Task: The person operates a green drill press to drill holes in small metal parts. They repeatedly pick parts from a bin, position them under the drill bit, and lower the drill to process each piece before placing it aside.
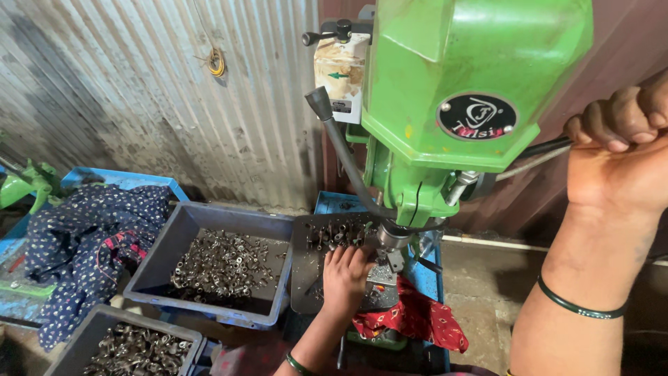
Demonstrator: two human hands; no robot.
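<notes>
Two bare forearms, no sleeves in view. Right hand [619, 150] at right edge of frame: thin dark green bangle on wrist. Left hand [344, 275] at lower centre: similar green bangle on wrist. Fingernails short, unpainted.

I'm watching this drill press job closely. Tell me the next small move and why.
Probably pull the lever down gently. The right hand already grips it, and the left hand is steadying a small part on the block right beneath the spindle.
</notes>
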